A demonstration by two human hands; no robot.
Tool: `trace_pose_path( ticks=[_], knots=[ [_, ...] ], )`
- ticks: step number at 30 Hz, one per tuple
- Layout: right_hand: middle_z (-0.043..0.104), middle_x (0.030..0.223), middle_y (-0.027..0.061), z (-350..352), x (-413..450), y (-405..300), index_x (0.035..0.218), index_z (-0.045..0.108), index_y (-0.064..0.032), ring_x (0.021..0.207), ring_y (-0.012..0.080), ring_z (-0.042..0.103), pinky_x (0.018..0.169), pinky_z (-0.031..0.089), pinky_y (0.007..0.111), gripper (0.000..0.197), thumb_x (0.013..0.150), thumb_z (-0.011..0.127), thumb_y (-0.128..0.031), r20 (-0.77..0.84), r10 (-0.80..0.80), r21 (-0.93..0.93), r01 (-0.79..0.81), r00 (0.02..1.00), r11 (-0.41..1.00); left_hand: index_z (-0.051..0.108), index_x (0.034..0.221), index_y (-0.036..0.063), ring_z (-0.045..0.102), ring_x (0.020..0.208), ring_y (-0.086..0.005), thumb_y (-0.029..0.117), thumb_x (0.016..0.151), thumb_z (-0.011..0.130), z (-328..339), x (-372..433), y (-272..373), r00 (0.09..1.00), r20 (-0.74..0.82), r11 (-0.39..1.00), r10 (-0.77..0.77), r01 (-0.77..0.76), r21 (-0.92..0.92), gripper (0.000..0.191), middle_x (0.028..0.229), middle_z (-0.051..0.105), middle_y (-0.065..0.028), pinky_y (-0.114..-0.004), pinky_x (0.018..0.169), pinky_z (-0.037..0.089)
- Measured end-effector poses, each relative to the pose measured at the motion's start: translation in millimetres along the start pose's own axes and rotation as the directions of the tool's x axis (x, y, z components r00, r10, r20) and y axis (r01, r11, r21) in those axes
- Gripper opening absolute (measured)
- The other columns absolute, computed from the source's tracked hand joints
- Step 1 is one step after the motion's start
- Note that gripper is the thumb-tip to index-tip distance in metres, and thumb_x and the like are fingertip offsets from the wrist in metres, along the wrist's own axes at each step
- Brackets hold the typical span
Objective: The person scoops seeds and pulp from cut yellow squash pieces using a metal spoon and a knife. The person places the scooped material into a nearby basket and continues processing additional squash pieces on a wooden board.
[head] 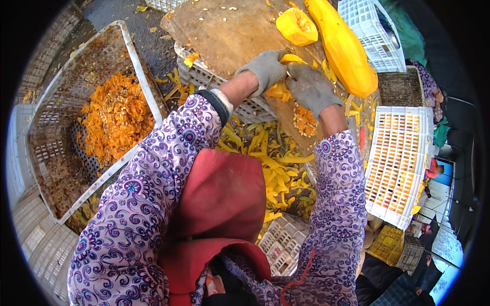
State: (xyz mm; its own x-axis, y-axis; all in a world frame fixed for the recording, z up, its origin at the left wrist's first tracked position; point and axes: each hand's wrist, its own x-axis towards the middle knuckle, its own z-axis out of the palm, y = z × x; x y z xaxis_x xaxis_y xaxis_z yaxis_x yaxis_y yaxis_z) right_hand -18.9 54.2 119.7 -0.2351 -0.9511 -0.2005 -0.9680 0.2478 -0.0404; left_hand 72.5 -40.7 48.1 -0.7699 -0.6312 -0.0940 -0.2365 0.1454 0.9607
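Note:
My left hand [268,72], in a grey glove, is closed around a curved piece of yellow pumpkin [293,59] over the edge of a wooden board [229,34]. Touching it is my right hand [312,88], gloved too, its fingers curled round a small tool that shows only as a bit of metal; its kind is hidden. Beyond them on the board lie a cut pumpkin chunk [296,27] with its hollow showing and a long peeled pumpkin [346,49]. Orange pulp with seeds [305,121] lies on the board below my right hand.
At the left, a dirty plastic crate [132,63] holds a heap of pumpkin pulp [115,114]. Yellow peelings [273,172] cover the ground below the board. White crates [398,164] stand at the right, one with yellow pieces inside. Other people [434,170] are farther off at the right.

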Motion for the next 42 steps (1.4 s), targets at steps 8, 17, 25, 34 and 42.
trace_pose_path(
  ticks=[8,17,25,34,42],
  knots=[
    [0.063,0.097,0.0171,28,-29,-5,0.111,0.058,-0.0119,0.082,0.0363,0.062,0.075,0.050,0.045,0.030,0.088,0.047,-0.028,-0.403,0.098,0.059,-0.081,0.910,0.995,0.050,0.126,0.0032,0.058,0.105,-0.0248,0.004,0.077,0.054,7,0,-17,0.997,-0.063,0.999,0.052,-0.051,0.008,0.050,0.115,0.060,-0.0169,-0.030,0.090,0.043],
    [0.064,0.088,0.0159,45,-12,8,0.112,0.058,-0.0148,0.075,0.0319,0.064,0.067,0.052,0.042,0.029,0.085,0.054,-0.024,-0.607,0.159,-0.049,-0.236,0.779,0.970,0.043,0.133,0.0127,0.054,0.111,-0.0293,-0.005,0.076,0.048,27,9,-16,0.904,-0.228,0.922,0.361,-0.382,-0.056,0.061,0.121,0.054,-0.0193,-0.034,0.096,0.042],
    [0.063,0.085,0.0184,46,0,20,0.108,0.058,-0.0107,0.075,0.0340,0.064,0.066,0.052,0.043,0.026,0.083,0.055,-0.018,-0.552,0.153,0.051,-0.150,0.820,0.987,0.036,0.137,0.0138,0.045,0.118,-0.0380,-0.005,0.073,0.050,36,18,-21,0.763,-0.329,0.820,0.556,-0.569,0.068,0.068,0.127,0.047,-0.0232,-0.040,0.101,0.037],
    [0.065,0.078,0.0148,46,-32,34,0.107,0.060,-0.0105,0.068,0.0322,0.064,0.061,0.053,0.040,0.026,0.081,0.059,-0.018,-0.573,-0.013,-0.049,-0.019,0.820,0.999,0.036,0.137,0.0121,0.043,0.121,-0.0350,-0.009,0.072,0.049,32,14,-18,0.696,-0.200,0.723,0.689,-0.676,0.142,0.069,0.131,0.046,-0.0178,-0.038,0.104,0.035],
    [0.065,0.081,0.0141,83,-44,18,0.104,0.061,-0.0048,0.066,0.0290,0.064,0.056,0.052,0.037,0.024,0.084,0.057,-0.017,-0.662,0.208,0.062,-0.224,0.720,0.973,0.036,0.137,0.0115,0.048,0.120,-0.0232,0.000,0.076,0.060,40,22,-24,0.788,-0.084,0.787,0.610,-0.615,-0.048,0.067,0.132,0.049,-0.0119,-0.032,0.101,0.038]
  ],
)
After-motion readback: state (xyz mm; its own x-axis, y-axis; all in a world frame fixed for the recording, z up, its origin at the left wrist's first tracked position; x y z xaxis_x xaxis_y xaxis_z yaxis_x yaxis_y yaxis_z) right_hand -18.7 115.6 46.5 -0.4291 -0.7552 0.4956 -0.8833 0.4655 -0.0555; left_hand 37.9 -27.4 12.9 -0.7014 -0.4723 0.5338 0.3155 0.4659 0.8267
